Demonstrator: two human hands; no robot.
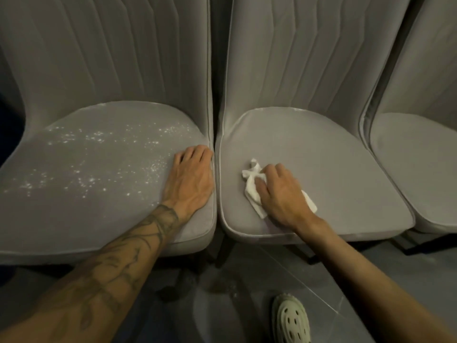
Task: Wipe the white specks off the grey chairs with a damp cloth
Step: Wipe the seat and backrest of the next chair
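The view was dim, with soft, even light and no hard-edged shadows. The left seat (99, 214) and the middle seat (321, 169) caught more light than the floor (247, 276), which sat in murky shade beneath them. The white cloth (252, 194) was the brightest patch, its folds nearly washed out, and the specks (99, 139) glinted pale. Deep shadow filled the gap (214, 95) between the chair backs and the far left edge. Fine detail looked soft and smeared throughout. The wide lens bowed the chair backs outward toward the edges, and the shoe (290, 320) at the bottom was blurred.
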